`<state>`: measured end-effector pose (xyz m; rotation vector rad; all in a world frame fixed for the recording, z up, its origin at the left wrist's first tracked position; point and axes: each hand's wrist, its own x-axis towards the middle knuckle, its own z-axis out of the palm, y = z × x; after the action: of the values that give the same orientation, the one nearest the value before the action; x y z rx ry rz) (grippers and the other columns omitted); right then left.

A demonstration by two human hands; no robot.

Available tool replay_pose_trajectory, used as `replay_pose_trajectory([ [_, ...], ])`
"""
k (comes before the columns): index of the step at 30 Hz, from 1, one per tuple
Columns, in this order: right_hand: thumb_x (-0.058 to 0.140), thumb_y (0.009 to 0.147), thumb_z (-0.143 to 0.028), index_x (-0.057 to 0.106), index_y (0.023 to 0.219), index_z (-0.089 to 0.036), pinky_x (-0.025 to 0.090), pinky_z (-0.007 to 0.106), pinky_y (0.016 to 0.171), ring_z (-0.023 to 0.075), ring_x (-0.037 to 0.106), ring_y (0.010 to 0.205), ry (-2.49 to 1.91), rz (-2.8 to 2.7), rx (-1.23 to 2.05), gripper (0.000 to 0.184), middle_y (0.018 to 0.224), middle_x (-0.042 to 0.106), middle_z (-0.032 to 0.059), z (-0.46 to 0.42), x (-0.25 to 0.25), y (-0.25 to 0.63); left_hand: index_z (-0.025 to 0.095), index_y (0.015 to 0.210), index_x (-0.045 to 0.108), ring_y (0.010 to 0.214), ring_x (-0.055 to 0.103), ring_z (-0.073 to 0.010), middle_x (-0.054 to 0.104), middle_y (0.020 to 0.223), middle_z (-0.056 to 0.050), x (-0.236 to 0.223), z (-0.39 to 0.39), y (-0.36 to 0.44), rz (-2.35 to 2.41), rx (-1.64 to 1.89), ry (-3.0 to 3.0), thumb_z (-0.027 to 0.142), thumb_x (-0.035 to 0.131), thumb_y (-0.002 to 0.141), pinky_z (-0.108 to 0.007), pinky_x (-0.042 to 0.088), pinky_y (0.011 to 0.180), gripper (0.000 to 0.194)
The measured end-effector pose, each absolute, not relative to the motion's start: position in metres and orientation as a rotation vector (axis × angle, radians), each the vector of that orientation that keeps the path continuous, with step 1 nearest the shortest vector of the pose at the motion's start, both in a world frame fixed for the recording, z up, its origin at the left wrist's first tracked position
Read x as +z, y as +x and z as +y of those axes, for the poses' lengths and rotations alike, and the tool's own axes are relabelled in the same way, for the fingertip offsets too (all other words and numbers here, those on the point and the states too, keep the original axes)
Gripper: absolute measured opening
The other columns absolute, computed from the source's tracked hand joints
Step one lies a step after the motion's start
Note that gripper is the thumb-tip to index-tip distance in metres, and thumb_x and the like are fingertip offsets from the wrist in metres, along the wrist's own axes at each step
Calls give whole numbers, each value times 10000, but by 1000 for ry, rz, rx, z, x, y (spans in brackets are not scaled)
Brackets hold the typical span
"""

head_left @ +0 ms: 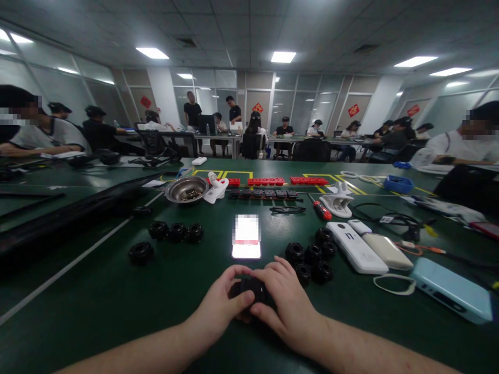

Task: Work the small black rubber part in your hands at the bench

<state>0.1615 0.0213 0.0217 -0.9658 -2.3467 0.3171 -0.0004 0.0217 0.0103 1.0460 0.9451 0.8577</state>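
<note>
Evidently, fingers of left hand and right hand wrap a dark part, low at the counter, contact hidden, just this side of the lit phone. Possible trouble: uneven pressure could slip it loose, perhaps into black round parts at right.

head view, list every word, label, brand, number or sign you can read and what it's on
"17", possibly "i7": white device.
Red wall signs: gold markings, too small to read surely.
Phone: screen blurred, unreadable.
Pale cable tag: too small to read.
Light-blue device: panel markings unreadable.
No brand is readable.
</note>
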Motion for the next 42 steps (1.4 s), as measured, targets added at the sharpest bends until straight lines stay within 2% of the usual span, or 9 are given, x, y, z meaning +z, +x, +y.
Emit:
replay_pose_trajectory([
  [4,493,768,-248,341,1158,-189,211,450,955,206,428,991,-773,-2389,244,423,1082,493,73,17,20,162,182,930,425,612,551,-135,541,771,-17,9,23,-1,957,852,1008,483,593,608,-249,447,493,471],
  [7,501,755,-388,268,1213,-166,206,474,959,232,414,1023,-782,-2332,255,560,1121,462,98,18,20,163,189,925,425,669,567,-159,547,802,-24,10,23,-1,946,860,1016,427,640,584,-243,446,502,468],
  [11,477,729,-542,461,1023,-174,232,501,936,233,476,890,-943,-2284,289,472,939,542,73,22,22,161,202,973,401,691,570,-173,539,803,-22,10,23,-2,981,892,972,432,659,557,-250,452,512,540],
  [17,524,750,-322,368,1156,-176,196,467,974,221,426,998,-813,-2423,247,458,1077,490,81,20,25,160,201,970,426,779,565,-207,539,882,-48,8,23,-1,990,903,946,432,569,655,-291,469,548,416],
  [22,535,685,-535,480,986,-165,202,501,948,235,466,895,-955,-2272,354,480,935,525,76,23,24,161,199,961,422,803,557,-208,534,847,-35,10,22,-2,989,902,981,429,609,618,-285,465,580,453],
  [25,540,715,-485,521,883,-186,230,498,931,218,481,839,-983,-2284,388,343,851,542,51,26,23,160,200,962,428,829,543,-206,523,860,-33,10,22,-2,978,895,1020,468,629,578,-289,467,610,509],
  [32,491,731,-156,355,1170,-213,244,447,965,212,407,1040,-795,-2369,368,464,1100,458,69,24,20,163,168,897,454,589,564,-146,526,790,-37,7,23,-1,963,851,1045,563,558,587,-263,449,489,514],
  [36,613,649,-434,317,1176,-160,232,510,943,275,399,1042,-869,-2295,377,663,1120,437,121,23,18,164,168,850,478,677,548,-169,513,777,-22,6,22,-2,950,896,1102,536,598,562,-245,445,489,482],
  [42,566,718,-436,495,982,-157,433,375,710,212,498,793,-1045,-2308,527,390,872,535,68,27,18,159,169,853,502,810,528,-194,543,826,-29,12,20,1,1089,954,1218,388,629,607,-314,428,713,353],
])
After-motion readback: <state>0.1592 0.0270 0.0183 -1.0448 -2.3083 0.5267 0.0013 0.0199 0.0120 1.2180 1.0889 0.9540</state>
